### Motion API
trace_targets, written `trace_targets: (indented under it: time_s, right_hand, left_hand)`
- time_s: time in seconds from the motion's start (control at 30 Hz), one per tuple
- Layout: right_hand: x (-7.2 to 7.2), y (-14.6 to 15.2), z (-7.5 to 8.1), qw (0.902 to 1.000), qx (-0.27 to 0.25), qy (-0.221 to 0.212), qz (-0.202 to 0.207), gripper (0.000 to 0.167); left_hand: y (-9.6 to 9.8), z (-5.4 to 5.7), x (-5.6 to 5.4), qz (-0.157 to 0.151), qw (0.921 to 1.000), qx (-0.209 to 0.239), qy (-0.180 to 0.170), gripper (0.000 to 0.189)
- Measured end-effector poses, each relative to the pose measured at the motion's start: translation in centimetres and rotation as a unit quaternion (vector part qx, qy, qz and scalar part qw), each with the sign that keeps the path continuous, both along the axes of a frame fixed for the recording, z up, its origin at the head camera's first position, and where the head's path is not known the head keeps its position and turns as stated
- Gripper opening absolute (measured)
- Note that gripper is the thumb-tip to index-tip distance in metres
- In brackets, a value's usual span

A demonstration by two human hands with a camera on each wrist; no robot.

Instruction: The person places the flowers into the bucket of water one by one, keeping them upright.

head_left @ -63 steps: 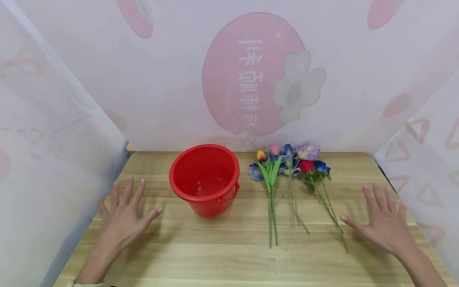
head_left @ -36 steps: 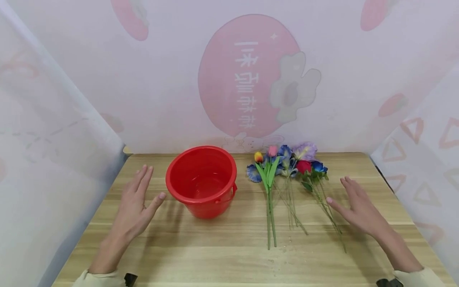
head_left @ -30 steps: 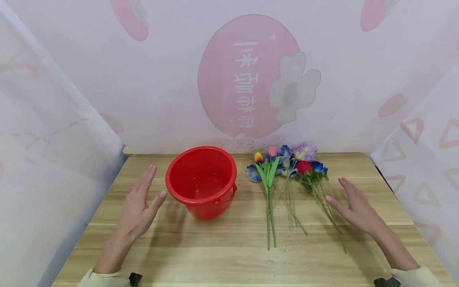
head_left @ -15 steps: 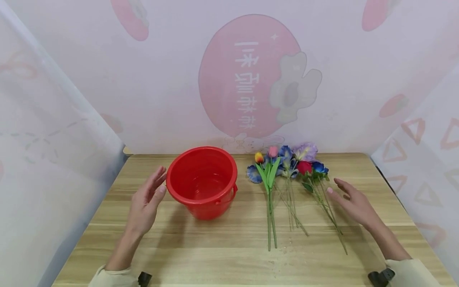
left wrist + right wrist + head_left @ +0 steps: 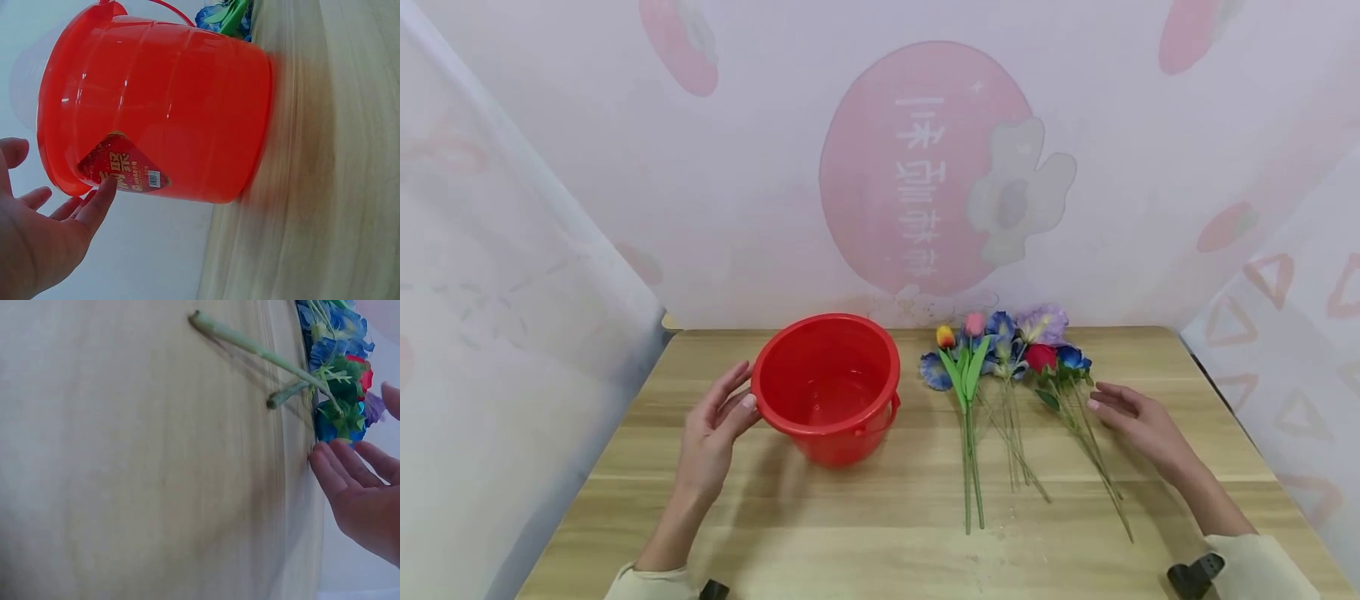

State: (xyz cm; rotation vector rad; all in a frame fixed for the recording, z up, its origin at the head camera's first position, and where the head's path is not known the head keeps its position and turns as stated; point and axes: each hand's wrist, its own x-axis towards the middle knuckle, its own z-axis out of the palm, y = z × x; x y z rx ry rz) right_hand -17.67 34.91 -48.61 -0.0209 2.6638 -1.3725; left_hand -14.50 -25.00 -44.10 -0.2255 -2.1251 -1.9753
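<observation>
A red plastic bucket (image 5: 838,450) stands upright on the table, its inside bare. At the left of its rim is my left hand (image 5: 711,433), thumb and fingers spread, fingertips right at the rim. The left wrist view shows the fingers beside a red diamond label (image 5: 134,165) on the bucket wall. My right hand (image 5: 1142,429) hovers beside the stems of a red rose (image 5: 1042,357) and a blue rose (image 5: 1072,359); its fingers are loosely bent, holding nothing. Left of these lie a yellow-orange tulip (image 5: 945,337), a pink tulip (image 5: 974,324) and blue irises (image 5: 934,372).
A pale purple iris (image 5: 1045,323) lies at the back edge of the wooden table (image 5: 880,550). The bucket's red handle (image 5: 893,408) hangs on its right side. Patterned cloth walls (image 5: 760,167) enclose the back and both sides.
Both hands have come inward from wide, flat-fingered poses. The left has moved right to the bucket's rim; the right has moved left toward the rose stems. Bucket and flowers have stayed put.
</observation>
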Motion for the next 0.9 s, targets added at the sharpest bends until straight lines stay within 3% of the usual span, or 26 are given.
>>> trace_targets:
  time_s: [0.4, 0.73, 0.9]
  right_hand:
    - [-0.7, 0.5, -1.1, 0.9892, -0.140, -0.044, 0.000, 0.070]
    - [-1.7, 0.1, -1.5, 0.9834, -0.158, -0.089, 0.009, 0.064]
    - [-1.9, 0.2, -1.3, 0.9842, -0.153, -0.088, 0.009, 0.062]
  left_hand:
    - [0.1, -0.8, -0.1, 0.009, 0.9999, 0.006, -0.005, 0.050]
    - [0.0, -0.7, -0.5, 0.012, 0.9999, 0.006, -0.009, 0.051]
    - [-0.1, -0.7, -0.5, 0.011, 0.9999, 0.006, -0.007, 0.050]
